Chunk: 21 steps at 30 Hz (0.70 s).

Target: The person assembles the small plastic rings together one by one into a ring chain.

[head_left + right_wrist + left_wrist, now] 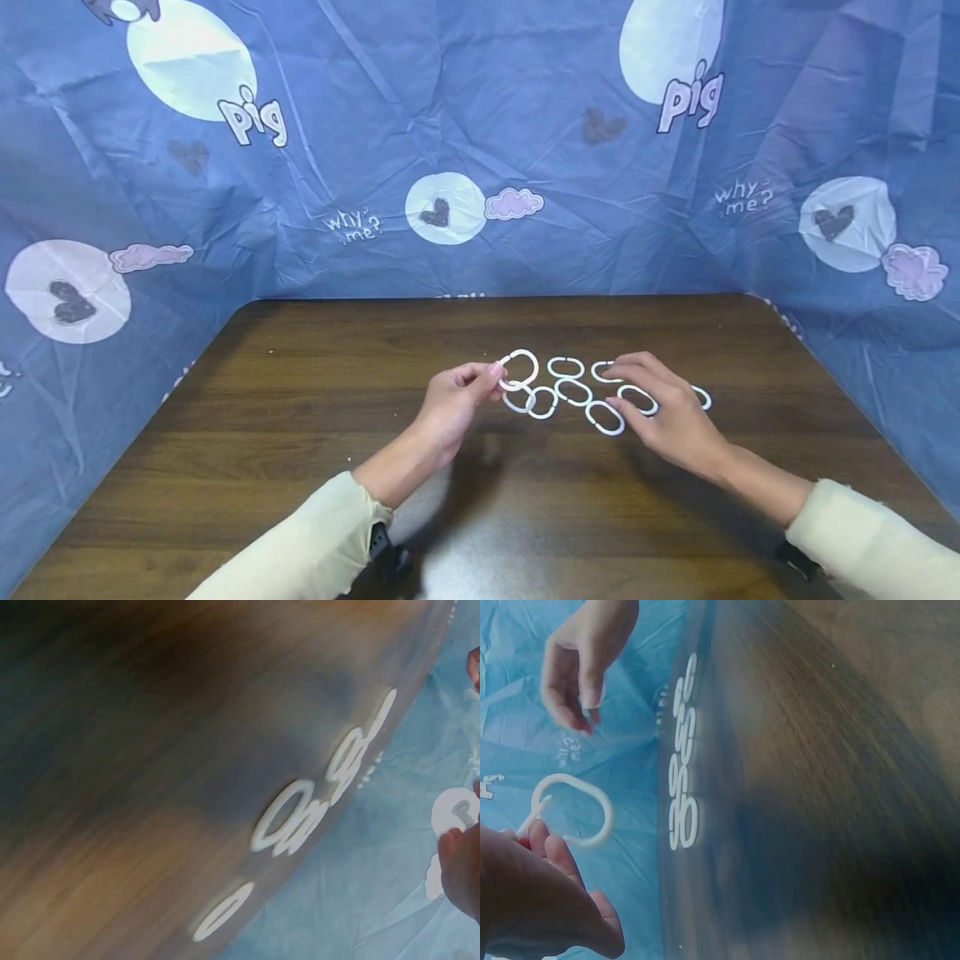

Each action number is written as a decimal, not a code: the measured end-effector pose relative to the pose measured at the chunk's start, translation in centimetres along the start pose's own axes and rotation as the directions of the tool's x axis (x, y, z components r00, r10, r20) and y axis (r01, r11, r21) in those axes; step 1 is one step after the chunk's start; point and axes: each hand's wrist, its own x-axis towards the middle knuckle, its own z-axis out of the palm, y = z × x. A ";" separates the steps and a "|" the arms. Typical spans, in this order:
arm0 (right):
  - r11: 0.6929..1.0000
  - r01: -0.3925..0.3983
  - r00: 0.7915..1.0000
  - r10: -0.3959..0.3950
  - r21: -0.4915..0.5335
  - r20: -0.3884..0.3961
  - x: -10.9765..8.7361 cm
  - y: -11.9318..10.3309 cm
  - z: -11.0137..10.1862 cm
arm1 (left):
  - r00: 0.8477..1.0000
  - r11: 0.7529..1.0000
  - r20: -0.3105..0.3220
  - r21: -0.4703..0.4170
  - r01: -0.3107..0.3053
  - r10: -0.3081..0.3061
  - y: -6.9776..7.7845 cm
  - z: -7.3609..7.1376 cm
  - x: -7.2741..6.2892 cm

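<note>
A white oval split link (536,367) is pinched between the thumb and fingers of my left hand (450,406), raised off the table. In the left wrist view the gap in this held link (609,817) shows near the fingertips. My right hand (678,421) hovers over the links at the right, thumb and fingers apart, with no link seen in its grasp. Under and around it lie several more white links, among them one near its thumb (604,418) and one partly behind its fingers (602,372). Only part of the right hand (461,870) enters the right wrist view.
The loose links (682,750) lie in a cluster on the dark wooden table (337,350). One link (703,397) sits to the right, partly hidden by the right hand. A blue printed cloth (465,125) hangs behind the table and along both sides.
</note>
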 end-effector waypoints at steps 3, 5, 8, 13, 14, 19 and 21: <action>0.996 -0.059 0.995 0.064 -0.070 0.075 -0.7 0.7 -0.7 | 1.000 1.000 -0.011 0.011 0.001 -0.001 0.1 -0.2 0.0; 0.990 -0.090 0.988 0.103 -0.108 0.120 -1.0 1.2 -1.1 | 1.000 1.000 -0.023 0.014 0.005 -0.005 0.3 -0.4 0.0; 0.984 -0.118 0.969 0.143 -0.131 0.201 -1.4 1.9 -1.7 | 0.999 1.000 -0.037 0.022 0.013 -0.013 0.5 -0.7 0.0; 0.983 -0.111 0.935 0.154 -0.149 0.319 -2.0 3.1 -2.7 | 0.999 0.999 -0.037 0.018 0.027 -0.027 0.5 -1.1 -0.1; 0.982 -0.111 0.928 0.159 -0.155 0.337 -2.0 3.2 -2.9 | 0.999 0.999 -0.034 0.018 0.028 -0.027 0.5 -1.2 -0.1; 0.977 -0.148 0.880 0.200 -0.152 0.430 -2.3 4.0 -3.9 | 0.999 0.999 -0.013 0.024 0.035 -0.035 0.4 -1.6 -0.1; 0.975 -0.155 0.860 0.212 -0.157 0.464 -2.5 4.2 -4.3 | 0.999 0.999 -0.008 0.030 0.040 -0.039 0.4 -1.7 -0.1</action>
